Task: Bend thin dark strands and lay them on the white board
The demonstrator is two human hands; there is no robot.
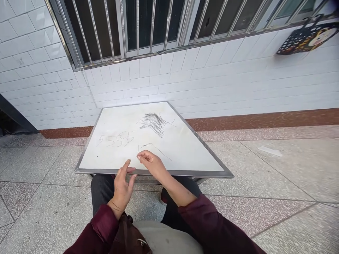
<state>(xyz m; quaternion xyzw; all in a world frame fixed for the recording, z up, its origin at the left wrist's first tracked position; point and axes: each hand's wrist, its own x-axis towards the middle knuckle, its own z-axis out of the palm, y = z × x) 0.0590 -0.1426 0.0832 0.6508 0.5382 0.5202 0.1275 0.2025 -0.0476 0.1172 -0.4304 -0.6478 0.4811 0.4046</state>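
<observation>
A white-topped table [185,148] with a grey metal edge stands before me. Dark strands [153,123] lie bunched on its far middle, and thin strands shaped like several fives [120,139] are on its left part. My right hand [149,160] is over the near middle of the top, thumb and forefinger pinched together; anything between them is too small to make out. Near the fingertips a thin bent line [159,151] runs on the surface. My left hand [124,185] is at the near edge, its fingers apart and nothing visible in it.
Behind the table is a white tiled wall [225,77] with a barred window [148,26]. A patterned bag [304,40] hangs at the upper right. A white scrap [270,151] lies on the speckled floor [238,176] to the right.
</observation>
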